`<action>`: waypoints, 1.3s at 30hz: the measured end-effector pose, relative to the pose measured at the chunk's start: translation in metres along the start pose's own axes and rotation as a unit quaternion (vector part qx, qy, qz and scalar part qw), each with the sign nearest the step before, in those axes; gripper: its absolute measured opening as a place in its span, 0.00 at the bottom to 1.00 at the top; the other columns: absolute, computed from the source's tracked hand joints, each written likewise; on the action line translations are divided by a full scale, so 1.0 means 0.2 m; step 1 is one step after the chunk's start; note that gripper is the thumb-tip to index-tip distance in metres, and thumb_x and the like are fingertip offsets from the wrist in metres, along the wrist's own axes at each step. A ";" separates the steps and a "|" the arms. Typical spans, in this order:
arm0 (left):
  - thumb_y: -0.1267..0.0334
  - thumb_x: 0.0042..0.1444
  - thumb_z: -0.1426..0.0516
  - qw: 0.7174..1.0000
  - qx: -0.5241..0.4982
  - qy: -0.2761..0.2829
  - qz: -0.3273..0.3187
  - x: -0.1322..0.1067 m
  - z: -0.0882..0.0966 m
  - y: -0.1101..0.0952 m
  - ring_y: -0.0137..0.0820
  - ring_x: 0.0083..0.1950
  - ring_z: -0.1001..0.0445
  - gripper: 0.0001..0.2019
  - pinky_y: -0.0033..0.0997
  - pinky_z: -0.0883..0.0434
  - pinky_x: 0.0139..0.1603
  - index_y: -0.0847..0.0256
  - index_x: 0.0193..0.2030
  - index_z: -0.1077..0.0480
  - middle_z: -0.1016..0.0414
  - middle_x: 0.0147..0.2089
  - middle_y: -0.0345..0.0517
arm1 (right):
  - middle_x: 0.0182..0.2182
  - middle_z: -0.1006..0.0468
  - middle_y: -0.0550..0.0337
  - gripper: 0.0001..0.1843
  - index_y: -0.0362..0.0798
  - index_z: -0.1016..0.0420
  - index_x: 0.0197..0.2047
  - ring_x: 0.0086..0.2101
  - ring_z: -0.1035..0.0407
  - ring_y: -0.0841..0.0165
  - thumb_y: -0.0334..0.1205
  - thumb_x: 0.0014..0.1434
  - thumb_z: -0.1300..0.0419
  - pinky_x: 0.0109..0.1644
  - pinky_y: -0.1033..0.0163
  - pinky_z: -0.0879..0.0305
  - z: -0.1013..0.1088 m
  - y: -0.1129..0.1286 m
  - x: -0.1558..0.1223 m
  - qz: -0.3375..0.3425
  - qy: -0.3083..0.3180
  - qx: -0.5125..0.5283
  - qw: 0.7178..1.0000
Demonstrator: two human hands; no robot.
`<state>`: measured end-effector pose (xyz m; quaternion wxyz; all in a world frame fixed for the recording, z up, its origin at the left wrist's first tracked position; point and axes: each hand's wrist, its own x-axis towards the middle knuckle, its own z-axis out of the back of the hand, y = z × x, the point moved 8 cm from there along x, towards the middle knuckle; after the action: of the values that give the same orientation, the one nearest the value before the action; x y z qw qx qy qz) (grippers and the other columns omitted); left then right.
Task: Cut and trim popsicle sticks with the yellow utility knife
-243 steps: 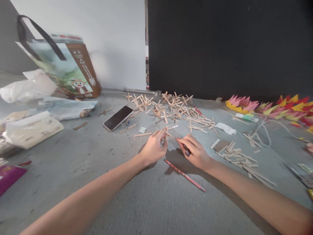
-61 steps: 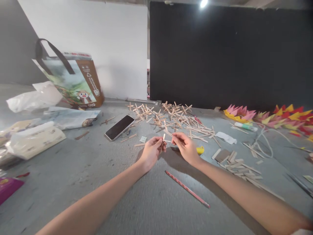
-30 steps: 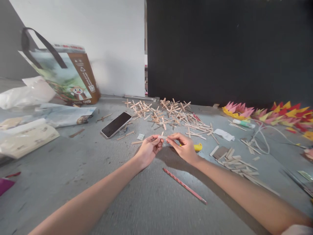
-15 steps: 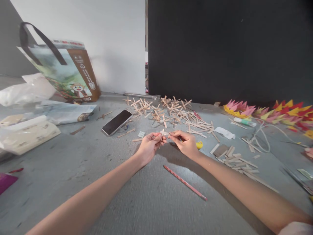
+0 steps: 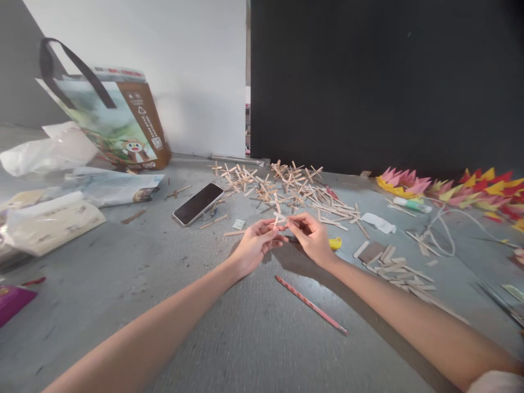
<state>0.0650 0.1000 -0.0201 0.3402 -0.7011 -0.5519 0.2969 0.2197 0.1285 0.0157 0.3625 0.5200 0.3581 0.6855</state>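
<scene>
Between my two hands is a small cross of wooden craft sticks [image 5: 279,218], raised a little above the grey surface. My left hand [image 5: 257,243] pinches its left side, thumb on top. From the right, my right hand [image 5: 310,236] grips the cross with thumb and fingertips. Just beyond my hands lies a pile of similar stick crosses [image 5: 262,183], with loose craft sticks [image 5: 333,207] to its right. A yellow object [image 5: 334,243] shows partly from behind my right hand. Nearer me rests a red patterned pencil [image 5: 311,304].
A phone [image 5: 198,204] lies left of the pile, near a printed carrier bag [image 5: 118,125] and plastic packets [image 5: 53,218]. On the right are more flat sticks [image 5: 401,271], a glue stick [image 5: 412,205], a white cable [image 5: 440,218] and folded paper pieces [image 5: 403,183].
The stick cross has turned and now shows its X shape between my fingers. My right fingers have closed in on it, nearer to my left hand. The view has shifted slightly.
</scene>
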 end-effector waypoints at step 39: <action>0.61 0.53 0.28 0.996 0.064 0.061 -0.019 0.00 -0.04 0.02 0.29 0.32 0.22 0.16 0.28 0.28 0.35 0.65 0.43 0.26 0.20 0.36 0.48 | 0.31 0.20 0.62 0.13 0.52 0.22 0.47 0.32 0.24 0.66 0.51 0.69 0.37 0.42 0.61 0.27 -0.06 0.01 0.00 0.008 0.109 -0.044 0.993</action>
<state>0.0739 0.0974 -0.0175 0.4228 -0.6842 -0.5234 0.2814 0.2071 0.1267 0.0142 0.3385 0.4281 0.3611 0.7562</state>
